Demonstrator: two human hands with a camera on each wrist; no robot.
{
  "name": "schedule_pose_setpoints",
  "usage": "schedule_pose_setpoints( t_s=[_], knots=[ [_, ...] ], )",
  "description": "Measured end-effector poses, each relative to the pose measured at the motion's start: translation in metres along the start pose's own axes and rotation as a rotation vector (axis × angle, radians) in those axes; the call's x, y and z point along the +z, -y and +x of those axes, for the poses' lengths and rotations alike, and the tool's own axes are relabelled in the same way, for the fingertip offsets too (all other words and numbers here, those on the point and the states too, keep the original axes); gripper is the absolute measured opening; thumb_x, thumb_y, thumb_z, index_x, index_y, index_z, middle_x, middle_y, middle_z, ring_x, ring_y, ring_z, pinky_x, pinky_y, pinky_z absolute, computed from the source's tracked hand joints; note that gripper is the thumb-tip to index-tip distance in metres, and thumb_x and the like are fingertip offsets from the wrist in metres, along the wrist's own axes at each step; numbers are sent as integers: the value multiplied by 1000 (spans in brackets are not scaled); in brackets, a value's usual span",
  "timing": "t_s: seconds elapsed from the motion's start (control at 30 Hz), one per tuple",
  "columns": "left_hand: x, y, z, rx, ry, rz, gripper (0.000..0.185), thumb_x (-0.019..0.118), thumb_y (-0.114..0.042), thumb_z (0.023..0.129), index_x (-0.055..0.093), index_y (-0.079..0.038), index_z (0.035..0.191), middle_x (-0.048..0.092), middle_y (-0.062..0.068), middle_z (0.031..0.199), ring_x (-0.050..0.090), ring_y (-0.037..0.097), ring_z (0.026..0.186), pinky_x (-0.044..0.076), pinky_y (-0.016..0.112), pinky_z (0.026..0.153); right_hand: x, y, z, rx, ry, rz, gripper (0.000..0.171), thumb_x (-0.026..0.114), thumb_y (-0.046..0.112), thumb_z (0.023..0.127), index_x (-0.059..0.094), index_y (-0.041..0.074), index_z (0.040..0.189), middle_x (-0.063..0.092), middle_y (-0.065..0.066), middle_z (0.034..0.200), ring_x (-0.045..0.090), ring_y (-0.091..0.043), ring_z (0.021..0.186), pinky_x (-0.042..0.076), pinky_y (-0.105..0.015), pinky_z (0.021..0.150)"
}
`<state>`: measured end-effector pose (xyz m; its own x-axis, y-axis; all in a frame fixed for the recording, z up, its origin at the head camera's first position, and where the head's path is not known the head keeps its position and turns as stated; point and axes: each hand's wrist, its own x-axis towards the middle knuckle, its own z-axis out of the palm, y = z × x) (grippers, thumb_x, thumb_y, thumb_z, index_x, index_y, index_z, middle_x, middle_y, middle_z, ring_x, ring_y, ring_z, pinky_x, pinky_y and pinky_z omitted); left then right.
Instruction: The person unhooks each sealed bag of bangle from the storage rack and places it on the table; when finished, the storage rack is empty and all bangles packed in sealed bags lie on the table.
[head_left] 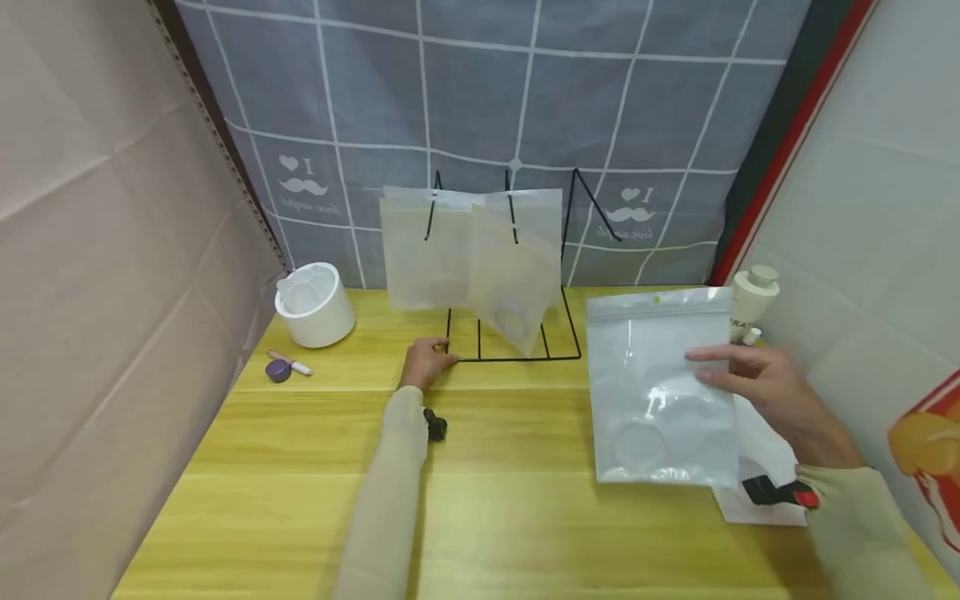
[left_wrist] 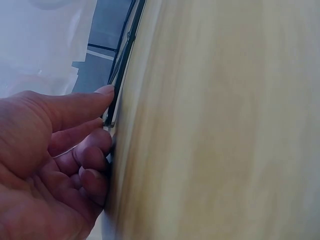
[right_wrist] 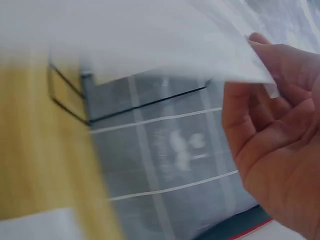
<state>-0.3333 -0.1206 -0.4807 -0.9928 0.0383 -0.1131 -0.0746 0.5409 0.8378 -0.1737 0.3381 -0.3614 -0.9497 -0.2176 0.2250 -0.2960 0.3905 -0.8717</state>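
Observation:
In the head view my right hand [head_left: 787, 400] pinches a pale zip-top bag [head_left: 660, 392] by its right edge, above the table's right side. The bag has a hang hole near its top, and a round shape shows through low down. The right wrist view has that bag's edge [right_wrist: 200, 60] between thumb and fingers. My left hand [head_left: 425, 364] grips the front left corner of a black wire rack [head_left: 517, 360]; in the left wrist view the thumb presses its wire [left_wrist: 122, 75]. Two similar bags, one left [head_left: 423, 258] and one right [head_left: 525, 242], hang from the rack's left and middle hooks.
A white round pot [head_left: 318, 312] stands at the back left, with a small purple lid [head_left: 278, 371] and a slim stick before it. At the right stands a cream bottle [head_left: 756, 292]. White sheets or bags [head_left: 765, 508] lie beneath my right hand.

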Motion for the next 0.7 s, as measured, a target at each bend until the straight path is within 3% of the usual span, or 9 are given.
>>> schedule_pose_setpoints(
  t_s=[0.1, 0.2, 0.27, 0.5, 0.7],
  knots=[
    [-1, 1, 1, 7, -2, 11, 48, 74, -17, 93, 62, -6, 139, 56, 17, 146, 48, 36, 138, 43, 52, 110, 8, -33, 2, 257, 154, -17, 35, 70, 14, 96, 67, 3, 129, 69, 2, 123, 64, -8, 95, 56, -27, 78],
    [0, 1, 1, 11, -1, 9, 48, 74, -16, 93, 62, -6, 138, 56, 17, 145, 48, 36, 138, 43, 52, 110, 21, -65, 6, 402, 266, -102, 43, 73, 25, 94, 67, 3, 130, 63, -12, 132, 59, -11, 97, 54, -31, 78],
    [1, 1, 1, 15, 1, 8, 48, 74, -16, 93, 62, -6, 138, 56, 17, 145, 48, 36, 138, 43, 52, 110, 26, -79, 9, 428, 292, -159, 42, 75, 24, 92, 68, 2, 127, 61, -20, 134, 56, -15, 99, 52, -31, 75],
    [2, 1, 2, 18, 0, 12, 48, 74, -16, 93, 62, -6, 139, 58, 17, 143, 53, 36, 133, 46, 52, 107, 24, -90, 15, 514, 285, -295, 33, 76, 19, 90, 72, 3, 119, 61, -19, 123, 51, -23, 94, 47, -31, 69],
    [1, -1, 2, -6, -8, -4, 48, 74, -16, 94, 62, -7, 139, 56, 19, 145, 51, 36, 134, 45, 53, 107, 26, -98, 16, 428, 261, -344, 29, 79, 17, 87, 74, 0, 110, 65, -9, 99, 48, -18, 85, 41, -26, 67]
  ],
)
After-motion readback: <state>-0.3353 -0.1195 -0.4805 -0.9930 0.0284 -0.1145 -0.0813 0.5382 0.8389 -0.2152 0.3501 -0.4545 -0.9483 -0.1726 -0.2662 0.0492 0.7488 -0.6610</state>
